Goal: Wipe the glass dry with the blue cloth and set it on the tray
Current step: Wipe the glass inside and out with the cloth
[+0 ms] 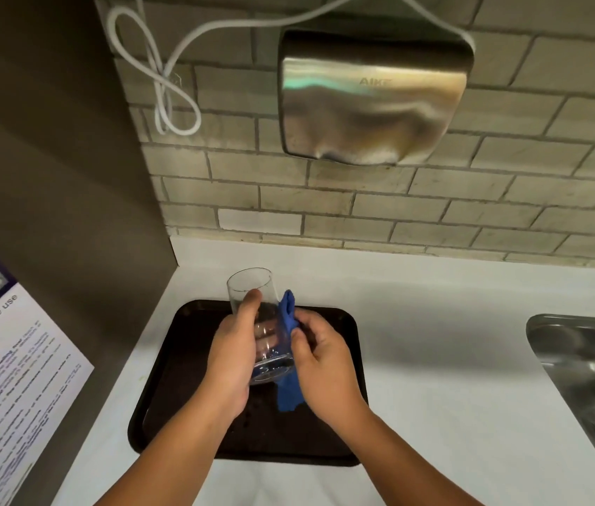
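The glass [257, 315] is held up in the air directly over the dark tray [179, 378], not resting on it. The left hand [232, 356] wraps around the lower part of the glass from the left side, thumb up on the near wall, fingers visible through the glass on the far side. The right hand [319, 367] is clenched on the blue cloth [288, 352] and presses it against the right wall of the glass; one end of the cloth sticks up beside the glass, the other hangs below the base.

The glass is tilted: its open mouth points up and away from the person, toward the tiled wall, and its thick base sits low, nearest the person. So its long axis leans away rather than standing upright.

That tilt is what the setting-down depends on. The tray lies straight beneath both hands, so no sideways carry seems needed; the glass would only have to be brought upright and lowered. The left hand alone bears the glass, so it looks the natural one to place it. Wiping appears unfinished. The sink [588, 378] lies well apart on the right of the white desk [434, 341].
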The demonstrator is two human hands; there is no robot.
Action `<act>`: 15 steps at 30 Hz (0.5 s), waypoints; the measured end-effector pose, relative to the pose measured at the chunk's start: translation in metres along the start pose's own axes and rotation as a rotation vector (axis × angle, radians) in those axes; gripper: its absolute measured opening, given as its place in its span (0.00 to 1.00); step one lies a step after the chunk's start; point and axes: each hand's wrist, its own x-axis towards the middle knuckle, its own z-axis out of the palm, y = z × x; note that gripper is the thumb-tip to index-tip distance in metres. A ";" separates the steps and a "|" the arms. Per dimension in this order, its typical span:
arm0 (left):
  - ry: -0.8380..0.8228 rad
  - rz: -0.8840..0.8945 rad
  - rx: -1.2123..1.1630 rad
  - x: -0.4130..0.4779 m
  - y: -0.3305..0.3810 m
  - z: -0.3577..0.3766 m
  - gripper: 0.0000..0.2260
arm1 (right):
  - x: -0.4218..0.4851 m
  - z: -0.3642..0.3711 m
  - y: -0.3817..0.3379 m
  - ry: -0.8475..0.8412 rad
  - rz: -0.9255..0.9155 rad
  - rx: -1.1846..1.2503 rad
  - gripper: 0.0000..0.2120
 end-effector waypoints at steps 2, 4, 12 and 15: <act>0.020 0.027 0.005 0.001 0.004 0.000 0.21 | -0.001 0.002 -0.003 0.024 -0.039 0.011 0.16; 0.038 0.056 0.034 0.000 0.005 0.000 0.25 | -0.003 0.002 -0.005 0.057 -0.066 0.012 0.15; 0.077 0.080 0.078 -0.006 0.000 0.001 0.23 | -0.004 -0.002 -0.008 0.025 0.001 0.204 0.16; 0.063 0.091 0.087 -0.011 -0.002 0.004 0.26 | -0.004 -0.005 -0.006 0.045 0.028 0.326 0.15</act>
